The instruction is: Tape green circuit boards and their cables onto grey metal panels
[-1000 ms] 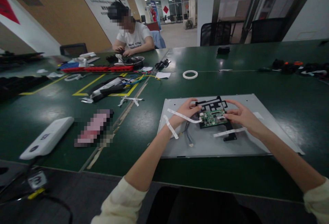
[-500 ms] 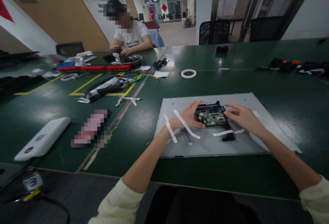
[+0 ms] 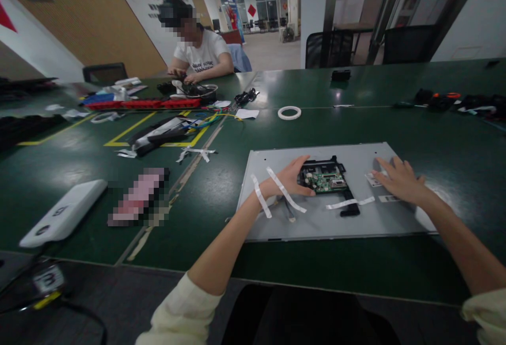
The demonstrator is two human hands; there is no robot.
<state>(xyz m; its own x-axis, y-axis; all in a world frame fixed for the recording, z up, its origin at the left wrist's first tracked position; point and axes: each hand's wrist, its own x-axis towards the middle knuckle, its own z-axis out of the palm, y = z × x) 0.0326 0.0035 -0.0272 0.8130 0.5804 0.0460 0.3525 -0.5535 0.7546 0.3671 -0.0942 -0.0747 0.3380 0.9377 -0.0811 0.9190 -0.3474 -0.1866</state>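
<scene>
Your left hand [image 3: 290, 179] lies on the grey plate [image 3: 316, 223]. It is loose and mostly open. Its fingertips touch the left side of the little green board [image 3: 324, 179], but the hand does not grab anything. One strip of white tape [image 3: 285, 191] is stuck across the back of this hand. A second strip [image 3: 258, 197] is stuck on the wrist. Some thin wires [image 3: 290, 212] poke out from under the wrist.

Your right hand [image 3: 397, 179] is flat on the same plate, palm down, with the fingers spread wide. It holds nothing. It sits well to the right of the green board. Its fingertips rest by a small white sticker [image 3: 372, 179]. Another small sticker [image 3: 389, 198] lies just beside the hand.

The green board sits inside a black frame [image 3: 349, 205] near the middle of the plate. A long bit of white tape [image 3: 340, 205] lies across the bottom leg of the frame.

The plate lies on a big dark green table [image 3: 454, 139]. Farther back on the table is a white tape ring [image 3: 289, 113]. Far to your left is a flat white box [image 3: 63, 218]. Another person [image 3: 201, 55] sits at the far end with both hands on things there.
</scene>
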